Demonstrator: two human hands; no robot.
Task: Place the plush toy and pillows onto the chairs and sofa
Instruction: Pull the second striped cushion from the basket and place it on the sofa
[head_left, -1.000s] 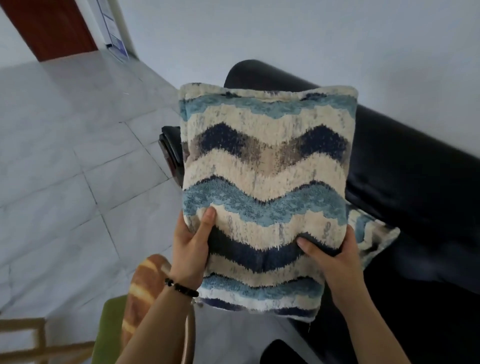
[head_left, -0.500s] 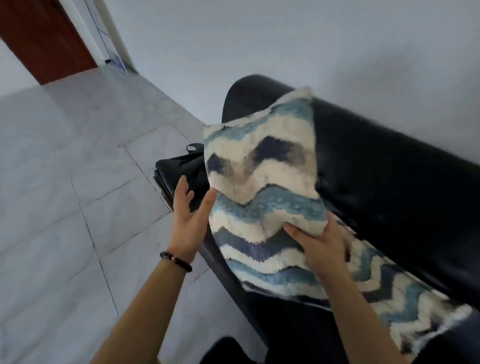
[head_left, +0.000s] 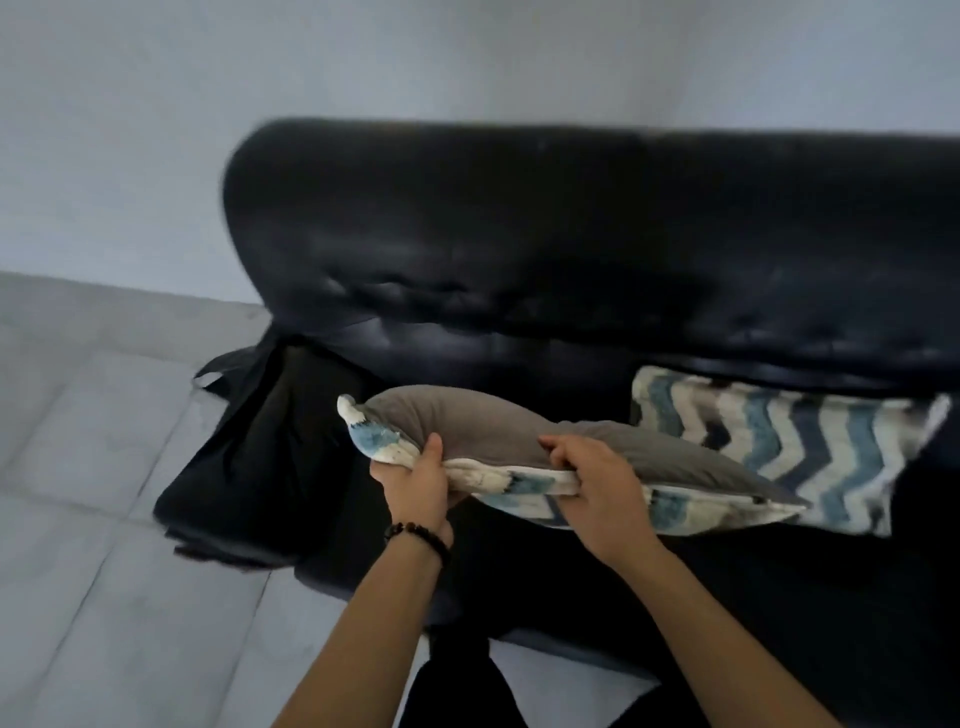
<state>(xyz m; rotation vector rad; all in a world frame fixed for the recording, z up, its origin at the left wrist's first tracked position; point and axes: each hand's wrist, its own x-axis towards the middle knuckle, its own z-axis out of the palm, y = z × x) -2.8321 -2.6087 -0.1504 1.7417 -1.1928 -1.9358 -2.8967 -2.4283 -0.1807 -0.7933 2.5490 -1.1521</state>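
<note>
I hold a pillow (head_left: 483, 431) flat over the seat of the black sofa (head_left: 571, 249), its grey back turned up and its blue-and-cream wave pattern showing along the near edge. My left hand (head_left: 415, 480) grips the near left part of that edge. My right hand (head_left: 597, 478) grips the near edge further right, fingers curled over the seam. A second wave-patterned pillow (head_left: 789, 447) lies flat on the seat to the right, partly covered by the held pillow's far corner. No plush toy or chair is in view.
A black bag or cloth (head_left: 260, 447) lies over the sofa's left end. Grey tiled floor (head_left: 78, 467) spreads out to the left, and a pale wall (head_left: 467, 62) rises behind the sofa. My dark trouser legs show at the bottom edge.
The pillow has gone from upright with its pattern facing me to lying flat, grey side up, low over the seat. My left hand has closed on its edge. The camera has turned to face the sofa.
</note>
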